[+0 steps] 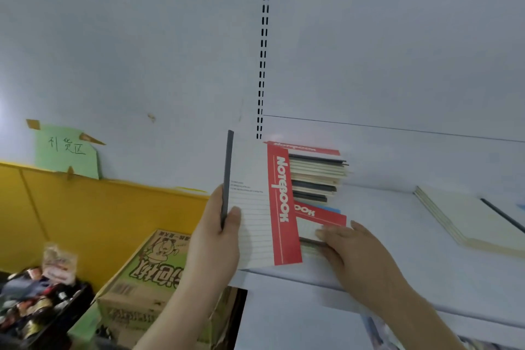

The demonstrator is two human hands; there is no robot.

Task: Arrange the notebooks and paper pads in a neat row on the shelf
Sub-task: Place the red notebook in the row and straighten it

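Note:
My left hand (pixel 217 233) grips an upright notebook (pixel 255 207) with a white lined cover, a red "NOTEBOOK" band and a dark spine, at the left end of the white shelf (pixel 397 236). Behind it, several notebooks (pixel 318 176) stand or lean in a stack, one red-topped at the back. My right hand (pixel 358 253) rests on a low red-and-white notebook (pixel 318 221) lying at the shelf's front, fingers curled over its edge. A cream paper pad stack (pixel 466 216) lies flat at the right of the shelf.
A slotted shelf upright (pixel 262 65) rises behind the notebooks. Below left stand a green-printed cardboard box (pixel 142 273) and a dark bin of mixed small goods (pixel 37 301), in front of a yellow wall panel (pixel 85 207).

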